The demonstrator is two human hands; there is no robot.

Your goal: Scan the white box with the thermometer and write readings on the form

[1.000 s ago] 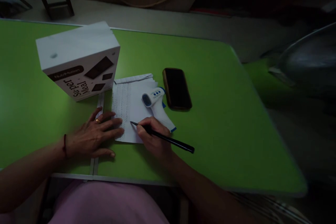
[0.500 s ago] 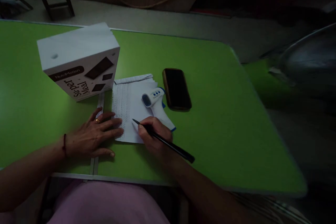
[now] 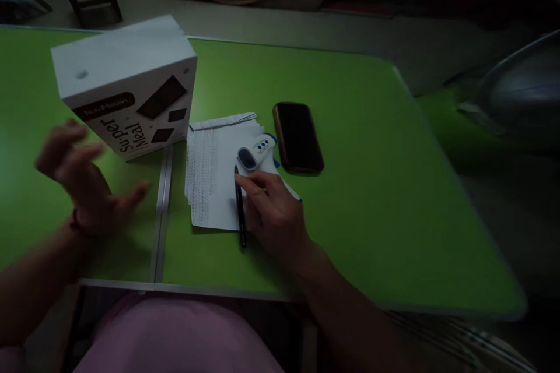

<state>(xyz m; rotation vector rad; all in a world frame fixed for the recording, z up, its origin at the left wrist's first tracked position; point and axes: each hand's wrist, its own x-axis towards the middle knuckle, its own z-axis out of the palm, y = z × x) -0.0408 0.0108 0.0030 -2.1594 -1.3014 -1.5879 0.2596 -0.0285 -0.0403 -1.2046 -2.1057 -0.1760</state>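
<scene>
My right hand [image 3: 275, 210] rests over the papers, its thumb and index finger pinched at the upper end of a black pen [image 3: 240, 213]. The pen lies nearly straight up and down across the lower edge of the papers [image 3: 223, 157], which carry dense rows of writing on their left side. Just beyond these fingers, a white and blue infrared thermometer [image 3: 259, 151] lies on the sheets, its handle partly hidden by my right hand. My left hand [image 3: 91, 180] is lifted above the table at the left, blurred, with its fingers apart and nothing in them.
A white box [image 3: 126, 55] printed "Super Meal" stands behind my left hand. Right of the thermometer lies a dark phone [image 3: 298, 137] in a brown-edged case. The green table [image 3: 385, 198] has a metal seam [image 3: 161, 204] left of the papers.
My left hand has lifted off the papers and moved left, beside the box. The pen has swung from a writing grip to nearly straight up and down, held near its upper end.
</scene>
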